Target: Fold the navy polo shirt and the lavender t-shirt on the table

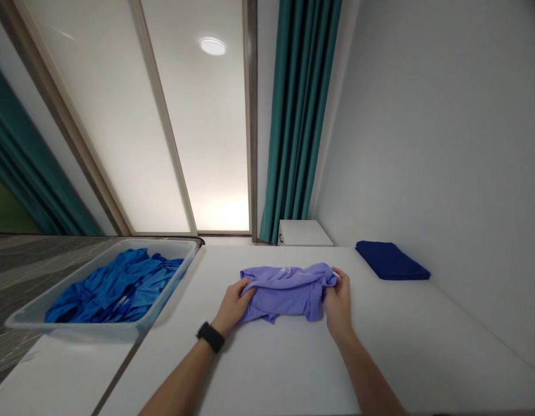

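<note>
A lavender garment (289, 294), probably a shirt, lies partly folded over on the white table (276, 370). Small white print shows along its far edge. My left hand (233, 303), with a black watch on the wrist, pinches its left end between thumb and fingers. At the opposite end, my right hand (339, 300) grips the cloth, with the thumb at the upper corner. Some fingertips of both hands are hidden by the fabric. The near edge of the garment hangs uneven against the tabletop.
To the left stands a translucent plastic bin (163, 300) heaped with blue clothes (115, 289). A folded navy cloth (391, 261) lies at the right, close to the wall (445, 144). Beyond the table are a white cabinet (304, 232) and a teal curtain (300, 115).
</note>
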{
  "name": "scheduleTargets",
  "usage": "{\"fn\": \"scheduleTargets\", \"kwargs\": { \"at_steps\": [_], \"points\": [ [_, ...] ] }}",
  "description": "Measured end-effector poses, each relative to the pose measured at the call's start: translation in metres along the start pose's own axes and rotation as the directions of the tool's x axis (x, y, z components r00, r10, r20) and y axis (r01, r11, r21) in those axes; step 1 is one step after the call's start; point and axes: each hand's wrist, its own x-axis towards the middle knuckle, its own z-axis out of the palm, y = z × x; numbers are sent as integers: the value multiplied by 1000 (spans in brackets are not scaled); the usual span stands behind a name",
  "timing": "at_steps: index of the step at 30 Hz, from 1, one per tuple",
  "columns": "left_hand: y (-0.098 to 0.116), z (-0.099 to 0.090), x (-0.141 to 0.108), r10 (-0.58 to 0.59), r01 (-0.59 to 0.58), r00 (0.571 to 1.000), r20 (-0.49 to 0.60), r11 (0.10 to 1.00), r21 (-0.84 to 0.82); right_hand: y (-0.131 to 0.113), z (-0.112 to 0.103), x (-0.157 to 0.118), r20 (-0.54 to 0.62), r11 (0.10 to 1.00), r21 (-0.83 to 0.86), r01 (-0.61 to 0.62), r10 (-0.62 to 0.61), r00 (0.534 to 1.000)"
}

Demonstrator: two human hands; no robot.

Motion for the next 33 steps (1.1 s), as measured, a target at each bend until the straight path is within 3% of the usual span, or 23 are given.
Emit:
{"fn": "scheduleTargets", "kwargs": {
  "at_steps": [2,3,5,7,8,10,13,17,19,23,26,28,30,33],
  "points": [
    [2,2,-2,3,-4,999,32,999,46,-8,2,-10,-29,950,-188,247,-257,966],
    [3,3,-4,13,-18,998,57,997,80,-14,6,-19,29,887,-242,393,-399,917],
    [4,8,-8,45,-63,991,128,988,140,-26,16,-37,327,738,-210,641,-565,757],
    [5,13,-12,73,-103,982,175,980,169,-33,29,-53,600,684,-160,712,-505,620],
    [5,15,-14,78,-108,982,172,979,172,-35,34,-59,654,691,-161,705,-460,601],
    [6,18,-17,78,-101,988,132,979,177,-32,40,-63,690,733,-179,656,-382,615],
    [10,19,-19,93,-122,984,149,973,197,-20,37,-58,641,810,-178,559,-336,690],
    [13,20,-20,149,-223,944,294,945,239,-12,24,-52,436,900,-143,412,-316,842],
    [10,19,-18,167,-260,931,323,927,269,-13,20,-51,339,929,-117,352,-296,893],
    [-6,12,-11,167,-215,973,158,902,374,-12,19,-53,237,952,-92,293,-265,935],
    [-15,5,-7,117,-114,993,10,942,314,-8,20,-55,262,940,-100,325,-291,920],
    [-15,2,-5,31,-11,994,-102,982,186,-8,21,-58,325,913,-104,395,-344,881],
    [-13,-2,-3,-59,73,973,-225,996,56,-12,22,-61,409,858,-110,501,-420,810],
    [-10,-7,-2,-70,67,945,-320,998,-21,-19,22,-70,564,727,-137,673,-502,656]
  ]
}}
